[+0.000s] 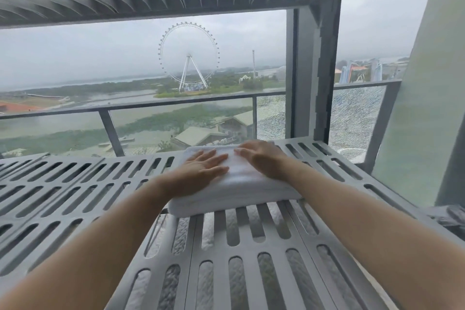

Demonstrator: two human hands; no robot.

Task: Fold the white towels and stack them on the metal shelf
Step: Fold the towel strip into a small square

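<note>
Folded white towel [234, 181] lies on the slotted metal shelf [251, 234]. Your left hand [201, 166] and right hand [261, 156] press flat on top, grip fully open, holding nothing. Towel looks soft, light, compressible; take it by the side edges to shift it.

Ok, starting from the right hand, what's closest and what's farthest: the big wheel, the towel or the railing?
1. Towel: directly under the right hand, which rests flat on it.
2. Railing: behind the towel, running across the balcony edge.
3. Big wheel: far off in the distance, beyond the railing, a little left of the hand.
</note>
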